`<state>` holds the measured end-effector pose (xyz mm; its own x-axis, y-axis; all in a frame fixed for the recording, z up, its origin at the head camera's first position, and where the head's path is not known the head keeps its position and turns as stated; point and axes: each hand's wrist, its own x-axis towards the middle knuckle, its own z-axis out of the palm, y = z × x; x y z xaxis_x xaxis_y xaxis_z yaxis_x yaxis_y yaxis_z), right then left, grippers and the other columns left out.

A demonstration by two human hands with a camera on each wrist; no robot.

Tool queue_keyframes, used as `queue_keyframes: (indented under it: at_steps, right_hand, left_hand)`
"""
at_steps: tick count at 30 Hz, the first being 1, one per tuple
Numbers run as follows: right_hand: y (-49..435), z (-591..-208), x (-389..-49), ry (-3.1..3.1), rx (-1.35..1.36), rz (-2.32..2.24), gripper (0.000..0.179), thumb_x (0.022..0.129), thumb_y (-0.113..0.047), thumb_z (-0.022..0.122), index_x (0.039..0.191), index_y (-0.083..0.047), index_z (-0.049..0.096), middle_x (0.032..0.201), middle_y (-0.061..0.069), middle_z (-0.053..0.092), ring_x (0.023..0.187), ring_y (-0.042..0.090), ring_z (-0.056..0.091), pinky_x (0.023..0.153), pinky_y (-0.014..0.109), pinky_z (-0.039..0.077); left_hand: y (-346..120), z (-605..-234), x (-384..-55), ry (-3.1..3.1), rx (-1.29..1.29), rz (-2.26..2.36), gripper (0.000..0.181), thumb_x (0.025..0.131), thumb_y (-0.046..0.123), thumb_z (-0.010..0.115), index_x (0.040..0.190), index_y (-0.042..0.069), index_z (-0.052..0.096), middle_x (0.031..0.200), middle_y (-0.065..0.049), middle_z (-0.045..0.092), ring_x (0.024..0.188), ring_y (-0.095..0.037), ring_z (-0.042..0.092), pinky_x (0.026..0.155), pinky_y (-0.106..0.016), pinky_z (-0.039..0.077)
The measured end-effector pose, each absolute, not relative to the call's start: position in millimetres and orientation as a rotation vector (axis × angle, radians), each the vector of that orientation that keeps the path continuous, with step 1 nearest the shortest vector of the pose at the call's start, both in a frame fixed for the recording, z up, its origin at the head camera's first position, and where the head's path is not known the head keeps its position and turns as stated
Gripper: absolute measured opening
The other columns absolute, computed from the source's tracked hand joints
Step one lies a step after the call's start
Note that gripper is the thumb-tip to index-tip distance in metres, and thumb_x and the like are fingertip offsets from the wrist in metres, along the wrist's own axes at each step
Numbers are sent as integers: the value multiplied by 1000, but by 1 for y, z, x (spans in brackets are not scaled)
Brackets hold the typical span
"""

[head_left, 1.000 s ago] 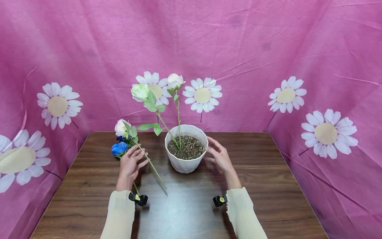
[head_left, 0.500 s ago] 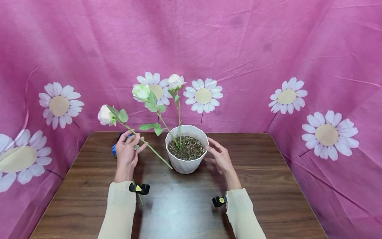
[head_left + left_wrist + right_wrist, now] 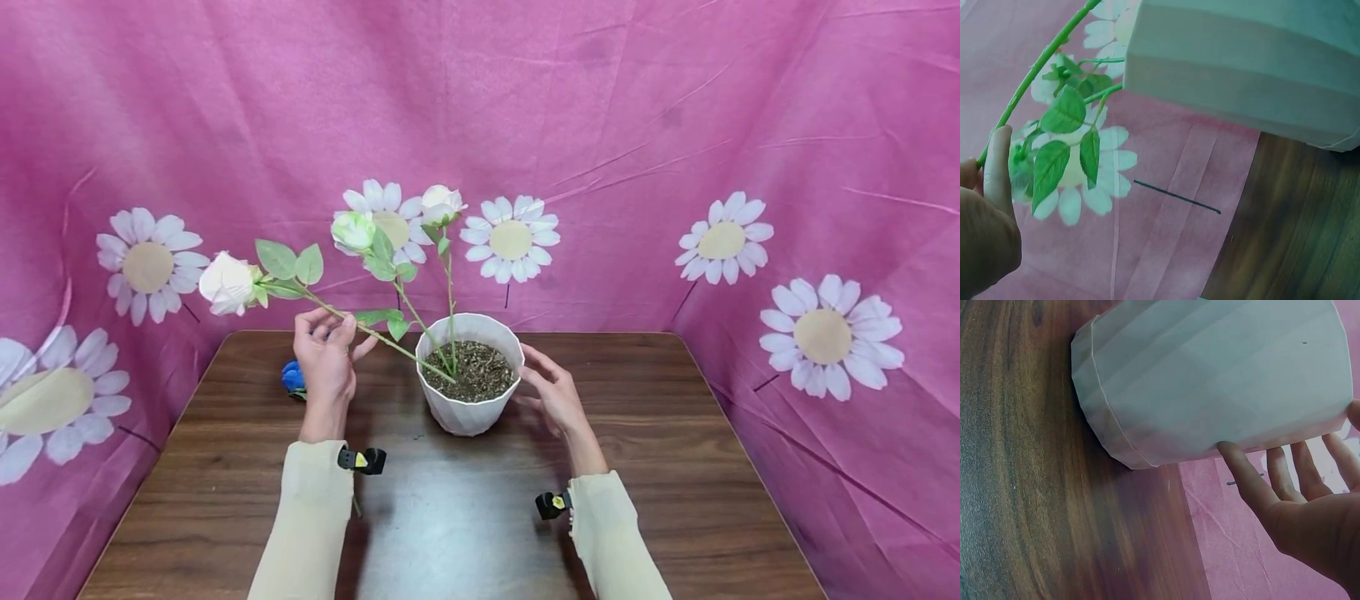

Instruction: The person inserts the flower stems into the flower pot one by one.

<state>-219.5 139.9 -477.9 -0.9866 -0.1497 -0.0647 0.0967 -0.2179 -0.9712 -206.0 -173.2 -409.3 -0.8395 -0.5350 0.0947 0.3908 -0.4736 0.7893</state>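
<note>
My left hand (image 3: 327, 362) pinches the green stem of a white rose (image 3: 227, 285). The bloom leans far left, and the stem's lower end reaches over the rim to the soil (image 3: 480, 375) in the white pot (image 3: 467, 414). In the left wrist view, a thumb or finger presses against the stem (image 3: 1040, 65). On the pot's right side, my right hand (image 3: 557, 396) rests with extended fingers touching the wall, as the right wrist view also shows. Two more roses, one green-white (image 3: 352, 232) and one white (image 3: 442, 204), stand in the soil.
A blue flower (image 3: 292, 377) lies on the brown wooden table (image 3: 652, 417), left of the left hand and partly hidden by it; a stem end shows beside the left sleeve. A pink cloth (image 3: 600, 100) printed with daisies hangs behind and at both sides.
My left hand has lifted the white rose from beside the blue flowers and tilted it; its stem end has moved up and right into the pot. The right hand stays at the pot.
</note>
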Motion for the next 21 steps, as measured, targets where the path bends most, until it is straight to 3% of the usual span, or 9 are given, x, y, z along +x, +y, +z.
queue_keyframes:
  at_steps: [13, 21]
  right_hand:
    - [141, -479, -219, 1843, -82, -2337, 52, 99, -2, 61, 149, 0, 48, 146, 27, 46, 118, 35, 58, 93, 61, 54]
    - [141, -478, -219, 1846, -76, -2337, 52, 99, -2, 61, 149, -1, 47, 145, 28, 46, 117, 34, 58, 91, 55, 57]
  left_hand:
    - [-147, -401, -216, -1251, 71, -2170, 29, 90, -18, 65, 105, 5, 56, 89, -7, 61, 68, -16, 63, 56, -32, 62]
    - [-127, -402, -223, -1409, 5, -2045, 29, 88, -17, 67, 110, -6, 53, 90, -5, 61, 74, -13, 61, 58, -31, 63]
